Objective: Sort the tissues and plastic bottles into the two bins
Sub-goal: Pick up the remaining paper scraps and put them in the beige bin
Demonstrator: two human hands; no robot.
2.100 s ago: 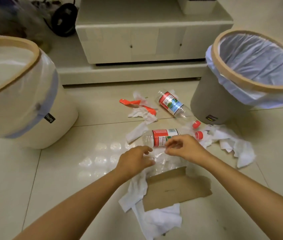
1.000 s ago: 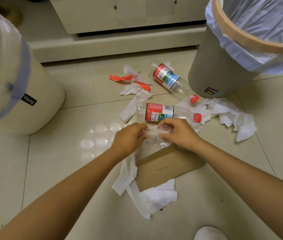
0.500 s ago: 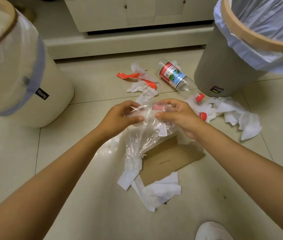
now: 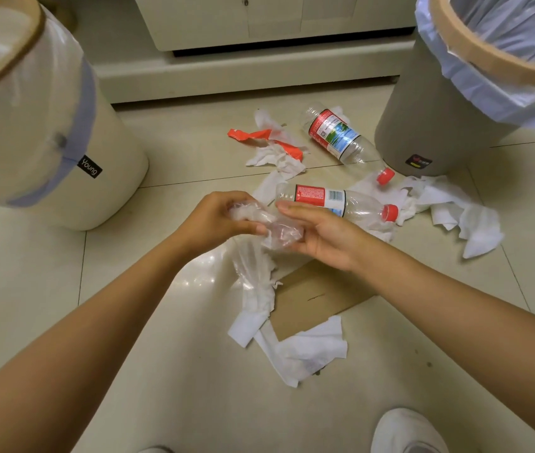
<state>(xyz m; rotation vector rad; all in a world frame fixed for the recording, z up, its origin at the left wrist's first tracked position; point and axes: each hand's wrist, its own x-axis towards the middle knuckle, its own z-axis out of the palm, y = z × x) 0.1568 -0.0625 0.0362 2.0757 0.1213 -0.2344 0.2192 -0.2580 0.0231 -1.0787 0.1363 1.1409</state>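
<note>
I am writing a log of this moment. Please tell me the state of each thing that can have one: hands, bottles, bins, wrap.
left hand: grips clear plastic wrap
right hand: holds the wrap's other end
near bottle: lying down, capped
far bottle: lying down, capped
cream bin: upright, lined
grey bin: upright, lined
tissues: crumpled on floor
</note>
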